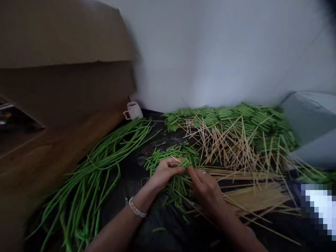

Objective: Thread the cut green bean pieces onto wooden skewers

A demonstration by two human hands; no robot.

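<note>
My left hand (pixel 166 171), with a beaded bracelet at the wrist, is closed on a few short cut green bean pieces (pixel 186 162). A thin pale stick tip shows by its fingers, and the pieces seem to be threaded on it. Close beside, my right hand (pixel 206 185) wears a ring and has its fingers pinched together at the right end of these pieces. What sits in that pinch is hidden. Beneath both hands spreads a loose heap of cut bean pieces (pixel 157 159) on a black plastic sheet (pixel 147 231).
Long whole green beans (pixel 91 171) lie at left. A white mug (pixel 134 110) stands behind them. Rows of skewered bean pieces (pixel 244 115) are stacked along the wall, their sticks pointing towards me. Loose bamboo skewers (pixel 257 197) lie at right. Brown wooden furniture (pixel 65 35) rises at upper left.
</note>
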